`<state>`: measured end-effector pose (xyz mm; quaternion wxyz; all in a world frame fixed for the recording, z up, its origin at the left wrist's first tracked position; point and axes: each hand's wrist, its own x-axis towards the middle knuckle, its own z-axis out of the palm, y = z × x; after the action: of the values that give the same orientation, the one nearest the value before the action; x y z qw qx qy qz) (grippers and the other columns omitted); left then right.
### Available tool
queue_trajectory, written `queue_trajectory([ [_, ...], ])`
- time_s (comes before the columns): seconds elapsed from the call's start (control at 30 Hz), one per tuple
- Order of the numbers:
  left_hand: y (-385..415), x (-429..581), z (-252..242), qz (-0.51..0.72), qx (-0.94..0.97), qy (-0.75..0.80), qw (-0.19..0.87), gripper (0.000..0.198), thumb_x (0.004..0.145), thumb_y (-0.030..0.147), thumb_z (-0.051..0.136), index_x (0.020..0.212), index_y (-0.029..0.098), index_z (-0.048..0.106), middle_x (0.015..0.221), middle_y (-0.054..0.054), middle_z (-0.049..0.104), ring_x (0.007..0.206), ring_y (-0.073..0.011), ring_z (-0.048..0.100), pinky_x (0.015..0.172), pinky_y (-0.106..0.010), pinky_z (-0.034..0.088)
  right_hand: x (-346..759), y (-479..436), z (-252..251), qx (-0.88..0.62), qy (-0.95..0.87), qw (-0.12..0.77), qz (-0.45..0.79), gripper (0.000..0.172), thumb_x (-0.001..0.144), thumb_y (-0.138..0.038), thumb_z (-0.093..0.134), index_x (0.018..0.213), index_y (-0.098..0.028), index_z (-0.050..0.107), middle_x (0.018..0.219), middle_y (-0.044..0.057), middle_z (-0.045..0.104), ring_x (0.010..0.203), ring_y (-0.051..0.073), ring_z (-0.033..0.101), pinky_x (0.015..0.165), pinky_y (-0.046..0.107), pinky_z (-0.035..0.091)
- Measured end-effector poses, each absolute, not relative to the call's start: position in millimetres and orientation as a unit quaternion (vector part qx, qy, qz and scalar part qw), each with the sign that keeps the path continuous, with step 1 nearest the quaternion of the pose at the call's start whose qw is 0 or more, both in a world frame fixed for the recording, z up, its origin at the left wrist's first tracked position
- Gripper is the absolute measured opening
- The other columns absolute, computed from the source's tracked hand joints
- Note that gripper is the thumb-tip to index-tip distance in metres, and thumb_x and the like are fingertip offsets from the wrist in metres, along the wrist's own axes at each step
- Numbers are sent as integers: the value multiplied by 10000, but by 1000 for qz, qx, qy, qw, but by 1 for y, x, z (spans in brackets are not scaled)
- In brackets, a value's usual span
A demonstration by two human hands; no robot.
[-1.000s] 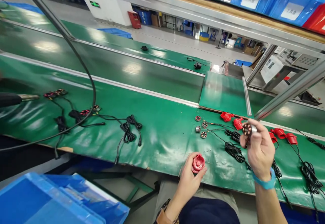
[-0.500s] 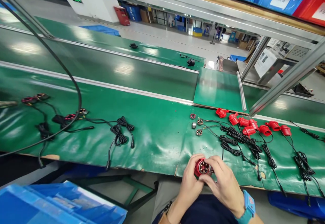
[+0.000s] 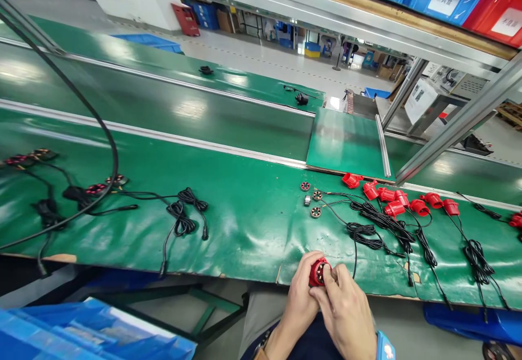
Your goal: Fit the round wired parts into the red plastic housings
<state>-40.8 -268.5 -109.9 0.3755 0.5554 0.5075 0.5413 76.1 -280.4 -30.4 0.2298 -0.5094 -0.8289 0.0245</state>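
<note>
Green bench (image 3: 253, 218), wide gap between cables (image 3: 385, 222); front edge (image 3: 240, 278): left hand (image 3: 302, 292), right hand (image 3: 346, 303) gripping red housing (image 3: 313, 276), motor (image 3: 320, 271) at opening.

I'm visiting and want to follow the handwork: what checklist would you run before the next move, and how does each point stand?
1. Left hand holding red housing: ok.
2. Right hand at the round part in the housing's mouth: ok, touching.
3. Round part sitting level: cannot tell, partly covered.
4. Nearest black cable free of the right hand: cannot tell, its lower part is unclear.
5. Loose round parts clear of both hands: ok, farther back.
</note>
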Motion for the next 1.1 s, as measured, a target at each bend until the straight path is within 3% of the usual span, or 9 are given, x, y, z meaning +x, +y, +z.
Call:
queue_trajectory([
  [0.13,-269,-41,-113,553,536,525,362,260,958,258,528,1205,219,601,1216,-104,640,1136,-228,635,988,-392,541,77,-274,-31,-506,-838,204,28,321,1074,-329,362,1227,-160,588,905,97,585,705,239,627,551,362,542],
  [0.3,-271,-47,-115,550,558,506,361,411,839,158,588,1242,237,578,1234,-84,626,1157,-233,620,1012,-395,527,95,-259,-20,-427,-885,149,115,212,1043,-295,487,1193,-211,611,902,63,548,786,230,592,631,346,537],
  [0.47,-271,-45,-119,552,560,495,369,398,828,156,562,1220,216,589,1209,-98,634,1126,-241,636,967,-391,549,99,-259,-21,-458,-871,110,138,231,968,-244,615,1198,-214,609,989,89,571,866,261,598,680,390,574],
  [0.6,-266,-43,-116,550,562,498,365,411,825,121,540,1221,215,592,1180,-89,656,1103,-226,649,951,-373,558,95,-255,-25,-453,-860,164,169,255,956,-205,634,1208,-201,604,1229,144,585,1089,301,602,857,438,599],
  [0.7,-261,-44,-109,545,587,490,345,407,856,111,530,1238,235,595,1219,-72,678,1134,-212,658,993,-366,551,92,-252,-26,-449,-850,209,183,228,987,-199,587,1216,-195,589,1179,125,628,1052,280,622,865,436,602],
  [0.83,-257,-47,-109,523,635,497,274,443,886,145,531,1318,236,580,1352,-85,656,1349,-275,550,1156,-487,437,88,-251,-34,-452,-844,235,167,223,1006,-189,531,1222,-181,585,1180,133,626,1038,275,620,864,449,602],
  [1.1,-264,-47,-135,501,633,542,235,446,883,150,532,1316,225,606,1320,-108,678,1245,-283,627,1036,-480,516,87,-251,-56,-452,-845,212,189,224,1022,-198,496,1228,-194,586,1161,124,622,1042,263,622,875,432,595],
])
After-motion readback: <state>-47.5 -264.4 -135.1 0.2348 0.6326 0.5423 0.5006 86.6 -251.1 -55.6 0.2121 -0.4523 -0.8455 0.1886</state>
